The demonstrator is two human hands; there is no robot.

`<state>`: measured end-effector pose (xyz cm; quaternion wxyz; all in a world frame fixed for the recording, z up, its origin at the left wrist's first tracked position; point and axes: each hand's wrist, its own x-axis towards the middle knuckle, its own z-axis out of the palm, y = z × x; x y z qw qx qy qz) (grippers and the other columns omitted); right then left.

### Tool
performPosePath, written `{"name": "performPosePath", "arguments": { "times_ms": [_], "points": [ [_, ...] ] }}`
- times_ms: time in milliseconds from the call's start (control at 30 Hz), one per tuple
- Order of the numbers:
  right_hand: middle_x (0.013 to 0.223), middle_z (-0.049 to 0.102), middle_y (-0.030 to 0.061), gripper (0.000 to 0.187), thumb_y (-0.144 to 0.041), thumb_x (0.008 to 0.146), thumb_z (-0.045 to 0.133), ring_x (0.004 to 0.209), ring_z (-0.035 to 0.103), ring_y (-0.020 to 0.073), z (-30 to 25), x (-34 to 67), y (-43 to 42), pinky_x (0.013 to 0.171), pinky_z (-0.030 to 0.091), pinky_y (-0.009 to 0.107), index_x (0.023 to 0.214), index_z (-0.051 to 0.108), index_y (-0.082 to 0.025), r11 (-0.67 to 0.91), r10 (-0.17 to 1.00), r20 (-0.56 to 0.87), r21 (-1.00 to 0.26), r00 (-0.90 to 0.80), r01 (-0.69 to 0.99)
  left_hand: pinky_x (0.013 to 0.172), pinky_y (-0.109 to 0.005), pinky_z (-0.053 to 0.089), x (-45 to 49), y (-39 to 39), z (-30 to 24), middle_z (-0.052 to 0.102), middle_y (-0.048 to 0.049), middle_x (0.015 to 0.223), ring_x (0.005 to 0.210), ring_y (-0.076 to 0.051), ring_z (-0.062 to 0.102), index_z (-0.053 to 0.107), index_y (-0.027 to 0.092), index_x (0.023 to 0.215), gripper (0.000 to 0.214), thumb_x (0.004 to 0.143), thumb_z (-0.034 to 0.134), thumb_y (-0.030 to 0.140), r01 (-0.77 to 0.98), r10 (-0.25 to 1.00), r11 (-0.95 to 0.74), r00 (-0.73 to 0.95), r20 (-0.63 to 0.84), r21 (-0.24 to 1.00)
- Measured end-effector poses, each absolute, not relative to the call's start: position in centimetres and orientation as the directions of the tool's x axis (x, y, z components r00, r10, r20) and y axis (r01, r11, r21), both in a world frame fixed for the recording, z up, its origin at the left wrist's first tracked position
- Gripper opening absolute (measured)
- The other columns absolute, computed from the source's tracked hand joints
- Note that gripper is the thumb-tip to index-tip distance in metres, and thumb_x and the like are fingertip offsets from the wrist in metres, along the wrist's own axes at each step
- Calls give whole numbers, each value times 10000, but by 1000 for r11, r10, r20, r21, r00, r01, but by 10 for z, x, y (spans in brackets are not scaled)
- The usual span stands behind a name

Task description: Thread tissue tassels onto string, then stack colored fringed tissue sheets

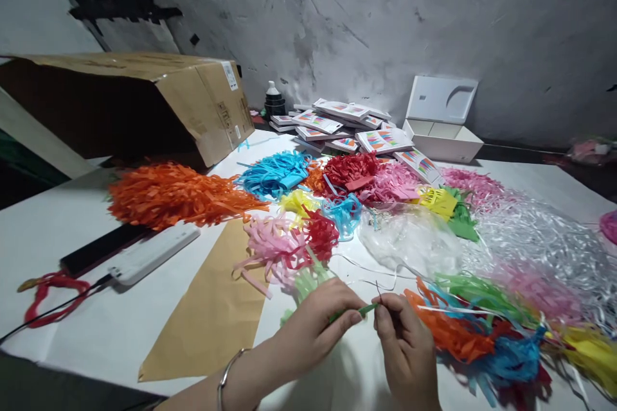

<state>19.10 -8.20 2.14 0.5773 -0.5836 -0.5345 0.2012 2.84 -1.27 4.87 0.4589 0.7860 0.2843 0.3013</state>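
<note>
1. Fingers of left hand [321, 314]: thumb and index pressed together on a narrow folded green paper strip [369, 309]; silver metal bangle [222, 380] at the wrist.
2. Fingers of right hand [407, 343]: thumb and index together on a thin dark needle-like piece [378, 289], its tip pointing upward, beside the strip's free end. The strip lies between the two sets of fingertips.
3. Pale green paper fringe [307, 284]: just behind the left fingers; any join to the strip is hidden.
4. Pink and red paper tassels [272, 241]: beyond the left fingers.
5. Flat brown paper sheet [207, 314]: left of the left fingers, on a white-topped table [106, 340].
6. Loose orange, blue and green paper tassels [463, 331]: near the right fingers, on their right; a thin white ribbon [450, 310] crosses them.
7. Crumpled clear plastic bag [409, 241]: beyond the right fingers.
8. Shiny silver tinsel heap [540, 231]: farther off, right of the right fingers.
9. Large orange paper tassel heap [178, 196]: well apart, far left of the left fingers.
10. Flat white printed boxes [385, 140], piled: well beyond both hands' fingers.
</note>
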Motion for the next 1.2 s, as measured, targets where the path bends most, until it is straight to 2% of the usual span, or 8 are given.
{"name": "performPosePath", "arguments": {
  "times_ms": [100,167,267,367,500,667,867,1200],
  "points": [
    [738,652,11,224,-378,968,568,601,595,142,21,195,-85,564,501,232,944,710,-207,215,841,385,-883,381,417,757,-304,451,32,-15,50,690,-58,807,799,-202,606,752,186,864,302,933,625,451,102,784,-124,620,34,987],
    [777,692,25,226,-377,965,575,641,638,159,20,197,-88,599,527,242,955,724,-207,185,818,392,-873,421,452,722,-275,440,35,-16,48,680,-45,756,739,-175,585,749,169,803,361,890,673,511,7,798,85,599,-72,996],
    [852,741,44,188,-331,962,582,730,697,180,18,199,-94,658,545,247,928,728,-217,196,797,433,-845,420,498,632,-223,396,38,-17,44,647,-15,673,639,-122,523,758,153,788,369,819,758,521,-135,784,349,585,-209,927],
    [796,725,25,151,-283,954,584,689,685,165,17,197,-98,640,526,235,913,718,-229,262,808,485,-804,334,533,518,-185,309,41,-18,42,631,6,626,537,-78,451,772,157,916,379,756,829,495,-231,759,497,583,-289,837],
    [718,688,9,169,-273,960,558,567,621,142,20,194,-98,553,480,234,895,704,-221,266,822,494,-774,285,574,472,-162,270,43,-19,40,641,5,609,517,-62,443,760,161,949,380,746,851,469,-294,760,527,584,-286,798],
    [733,705,15,157,-256,955,563,554,618,136,20,195,-98,535,460,235,884,698,-222,263,815,512,-746,273,612,507,-162,322,43,-20,38,664,10,613,511,-58,468,746,175,966,335,778,837,437,-295,763,542,566,-313,787],
    [729,708,18,138,-229,958,560,545,616,133,20,194,-103,521,461,236,910,689,-213,263,792,535,-734,294,626,704,-221,436,41,-19,36,736,-34,730,725,-134,617,760,162,847,313,714,880,419,-273,850,383,478,-221,883],
    [733,700,2,145,-204,966,535,539,618,114,14,192,-101,553,449,216,934,676,-207,309,771,595,-660,225,685,716,-265,426,40,-21,29,680,-14,765,757,-163,569,746,170,796,271,673,888,365,-153,917,244,357,-177,958]
  ]
}}
